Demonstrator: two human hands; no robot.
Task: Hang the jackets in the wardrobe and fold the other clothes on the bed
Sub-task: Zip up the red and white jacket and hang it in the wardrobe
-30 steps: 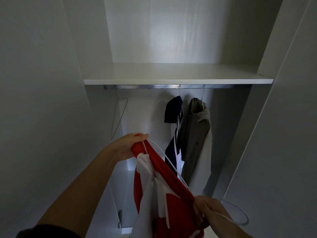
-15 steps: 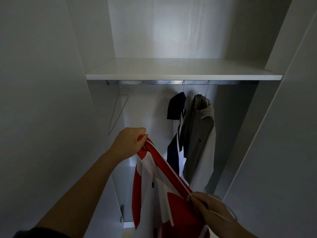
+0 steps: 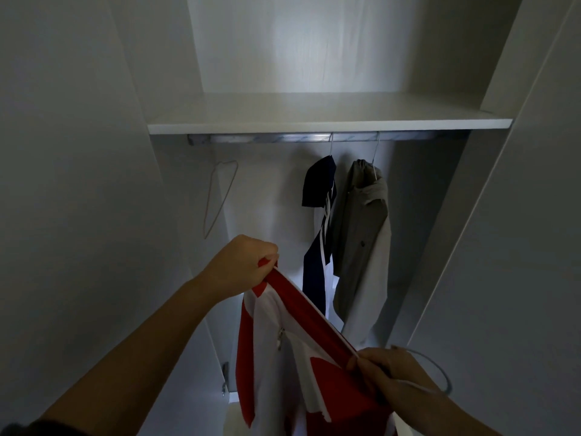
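Two grips stretch a red-and-white jacket (image 3: 273, 328). Left grip (image 3: 242, 262) clutches its top edge; right grip (image 3: 388, 371) pinches jacket and hanger (image 3: 440, 369).

Open stretch of rail (image 3: 283, 138), left of centre.
It is bare between the empty hanger (image 3: 220, 196) by the left wall and the navy jacket (image 3: 319, 215); the grey jacket (image 3: 361, 234) fills the right, and the shelf (image 3: 327, 125) sits close above.
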